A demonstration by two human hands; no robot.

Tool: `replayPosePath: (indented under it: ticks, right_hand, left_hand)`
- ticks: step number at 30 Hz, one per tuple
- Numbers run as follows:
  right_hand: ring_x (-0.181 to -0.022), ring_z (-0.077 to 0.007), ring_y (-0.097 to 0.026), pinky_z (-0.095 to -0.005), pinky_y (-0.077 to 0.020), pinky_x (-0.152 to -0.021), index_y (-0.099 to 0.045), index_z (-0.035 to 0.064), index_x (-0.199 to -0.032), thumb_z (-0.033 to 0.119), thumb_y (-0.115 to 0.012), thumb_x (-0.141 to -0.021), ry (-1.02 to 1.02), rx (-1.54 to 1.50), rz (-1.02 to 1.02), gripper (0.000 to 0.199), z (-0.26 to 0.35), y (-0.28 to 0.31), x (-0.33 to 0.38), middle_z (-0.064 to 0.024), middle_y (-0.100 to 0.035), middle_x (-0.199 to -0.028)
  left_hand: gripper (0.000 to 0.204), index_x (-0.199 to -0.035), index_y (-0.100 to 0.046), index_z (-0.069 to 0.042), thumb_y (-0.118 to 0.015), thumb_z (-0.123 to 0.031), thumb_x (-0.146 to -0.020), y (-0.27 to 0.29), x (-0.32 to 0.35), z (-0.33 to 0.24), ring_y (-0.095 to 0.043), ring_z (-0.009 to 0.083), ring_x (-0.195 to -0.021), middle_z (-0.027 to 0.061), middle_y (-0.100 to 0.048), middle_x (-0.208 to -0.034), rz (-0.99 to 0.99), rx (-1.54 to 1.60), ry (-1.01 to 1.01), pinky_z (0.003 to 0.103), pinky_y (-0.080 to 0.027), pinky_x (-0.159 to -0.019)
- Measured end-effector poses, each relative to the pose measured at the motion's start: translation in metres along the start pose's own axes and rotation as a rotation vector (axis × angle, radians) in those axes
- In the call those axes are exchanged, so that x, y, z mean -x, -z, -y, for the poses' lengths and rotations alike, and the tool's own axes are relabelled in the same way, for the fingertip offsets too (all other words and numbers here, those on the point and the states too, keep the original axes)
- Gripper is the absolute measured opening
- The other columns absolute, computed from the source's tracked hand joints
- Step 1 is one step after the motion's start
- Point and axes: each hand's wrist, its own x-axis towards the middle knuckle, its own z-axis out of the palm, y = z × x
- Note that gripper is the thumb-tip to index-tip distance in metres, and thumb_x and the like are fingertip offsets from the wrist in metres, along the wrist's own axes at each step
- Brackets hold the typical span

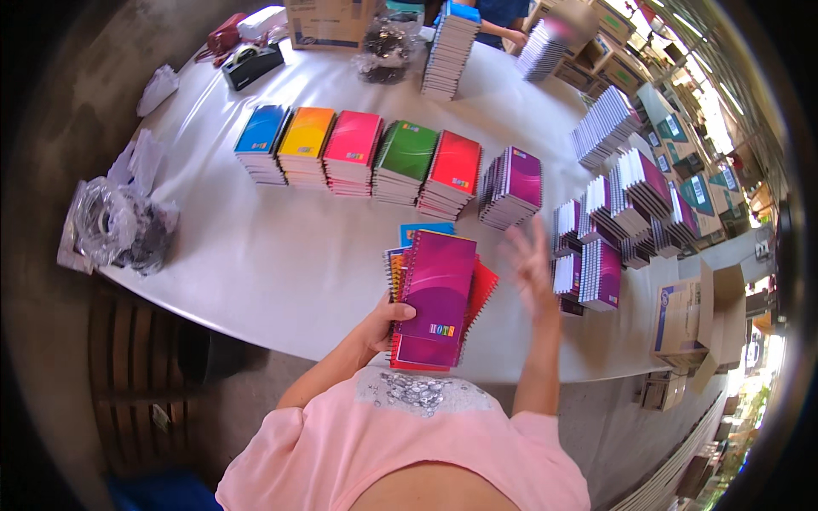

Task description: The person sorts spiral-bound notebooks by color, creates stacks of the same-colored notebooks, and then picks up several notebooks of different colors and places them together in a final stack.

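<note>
My left hand [381, 324] grips a fanned bunch of spiral notebooks, its thumb pressed on the purple notebook [445, 277] on top. Behind that cover, edges of a blue notebook [422, 232] and a red notebook [487, 283] stick out, with a bit of yellow at the left. My right hand [532, 268] is raised with fingers spread, somewhat blurred and holding nothing, just in front of the purple stack [522, 175]. Left of that stack runs a row of notebook stacks: blue [262, 128], yellow [308, 129], pink [353, 136], green [409, 149] and red [457, 162].
More purple notebooks [601, 272] are piled on the right of the white table [256, 238]. Tall notebook stacks [450, 55], a tape dispenser [253, 66] and a cardboard box [328, 24] stand farther back. Plastic wrap [119, 221] lies at the left edge. Another person's hand [515, 37] shows behind.
</note>
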Motion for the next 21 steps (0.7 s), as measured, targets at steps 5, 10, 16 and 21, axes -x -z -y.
replayPosePath:
  ticks: [5,10,16,21]
  right_hand:
    - [-0.103,-0.0249,-0.055,-0.0310,-0.0489,-0.082,0.009,0.0240,-0.141,-0.001,-0.078,-0.059,0.298,0.015,-0.020,0.122,-0.056,-0.043,0.037,-0.0103,-0.048,-0.119]
    - [-0.108,-0.0224,-0.050,-0.0337,-0.0422,-0.093,0.004,0.0181,-0.142,0.000,-0.081,-0.053,0.326,0.151,-0.100,0.124,-0.066,-0.001,0.049,-0.0096,-0.049,-0.116]
    - [-0.115,-0.0217,-0.044,-0.0348,-0.0373,-0.096,-0.001,0.0135,-0.143,0.007,-0.083,-0.050,0.275,0.190,-0.124,0.123,-0.097,0.025,0.042,-0.0095,-0.043,-0.122]
    - [-0.119,-0.0233,-0.038,-0.0370,-0.0330,-0.099,-0.005,0.0142,-0.143,0.012,-0.086,-0.048,0.364,0.288,-0.105,0.125,-0.115,0.029,0.030,-0.0124,-0.038,-0.125]
  left_hand:
    - [0.085,-0.125,-0.033,-0.003,-0.077,-0.009,-0.052,0.008,-0.041,-0.005,-0.049,0.0192,-0.103,0.0094,-0.051,-0.109,0.055,-1.156,-0.369,0.033,-0.041,-0.090]
    - [0.104,-0.136,-0.017,-0.010,-0.076,-0.010,-0.051,0.013,-0.085,0.001,-0.044,0.0223,-0.108,0.0109,-0.045,-0.112,0.064,-1.404,-0.469,0.034,-0.035,-0.094]
    - [0.113,-0.140,-0.012,-0.012,-0.080,-0.020,-0.049,0.042,-0.109,0.024,-0.037,0.0265,-0.119,0.0163,-0.037,-0.126,0.037,-1.366,-0.459,0.040,-0.030,-0.101]
    - [0.119,-0.140,-0.013,-0.010,-0.083,-0.036,-0.047,0.048,-0.120,0.035,-0.037,0.0271,-0.119,0.0169,-0.036,-0.128,0.043,-1.180,-0.562,0.040,-0.030,-0.100]
